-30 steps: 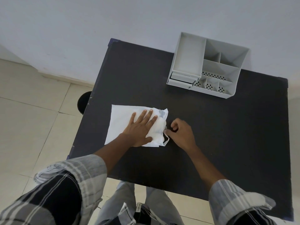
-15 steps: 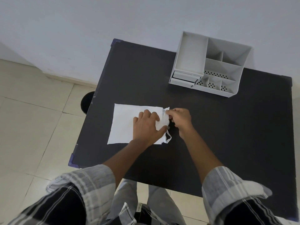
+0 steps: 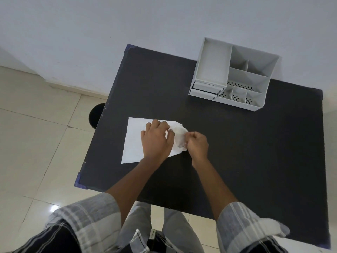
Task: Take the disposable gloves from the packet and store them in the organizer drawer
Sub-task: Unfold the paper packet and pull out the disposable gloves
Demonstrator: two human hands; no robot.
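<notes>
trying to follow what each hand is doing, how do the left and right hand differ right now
The left hand lies on top of the white packet, knuckles up, pinning it to the black table; the right hand sits just off the packet's end. The left hand covers much of the packet, while the right hand is a closed fist pinching thin crumpled white material at the opening. Both grip at that same end.

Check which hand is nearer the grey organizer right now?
Right. The right hand sits closer below the organizer, pinching the packet edge; the left hand holds the packet further left.
</notes>
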